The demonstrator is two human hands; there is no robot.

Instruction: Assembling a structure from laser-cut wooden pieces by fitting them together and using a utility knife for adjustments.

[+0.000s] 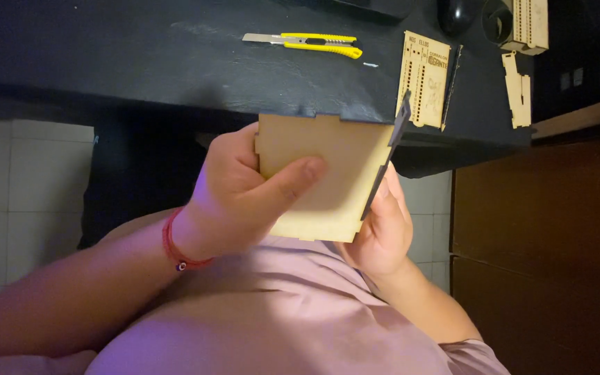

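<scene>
Black table (175, 62): near edge runs just above the hands; its top is mostly open around a yellow utility knife (307, 44) at far centre, with cut wooden pieces (425, 80) to the right. Wooden panel (321, 177) held off the table, just past its near edge. Left hand (234, 198) grasps the panel's left side, thumb across its face. Right hand (383, 226) grips the right edge, where a dark thin piece (387, 163) stands.

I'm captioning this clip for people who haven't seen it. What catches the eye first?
A pale wooden panel with notched edges fills the centre, gripped by the left hand and the right hand, with a dark strip along its right edge. Behind, a yellow utility knife lies on the black table.
</scene>
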